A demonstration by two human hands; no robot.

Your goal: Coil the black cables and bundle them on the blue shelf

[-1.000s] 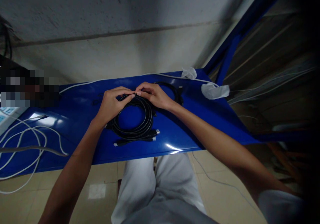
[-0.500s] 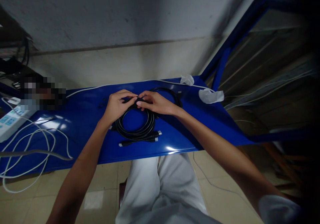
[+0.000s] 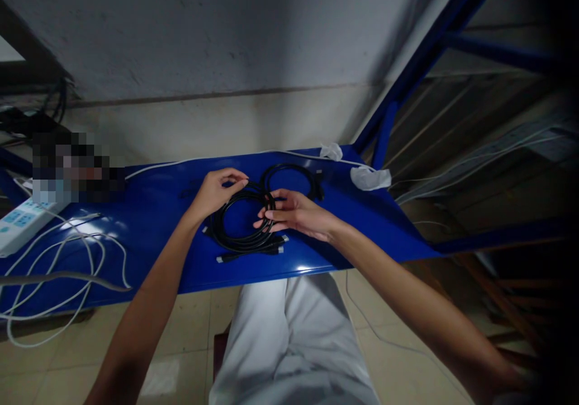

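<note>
A coil of black cable (image 3: 235, 236) lies on the blue table (image 3: 154, 212), its plug ends sticking out at the near side. My left hand (image 3: 216, 191) pinches the far left part of the coil between thumb and fingers. My right hand (image 3: 294, 214) rests on the coil's right side with the fingers curled over the strands. A second black cable coil (image 3: 289, 173) lies just behind, touching the first one.
White cables (image 3: 58, 266) loop over the table's left end beside a white power strip (image 3: 20, 224). Two crumpled white wrappers (image 3: 368, 177) lie at the far right corner. A blue metal rack (image 3: 407, 49) stands to the right. My legs are under the table's near edge.
My right hand has slid from the coil's far side down to its right side. The left hand has stayed on the far left part. The view has shifted slightly.
</note>
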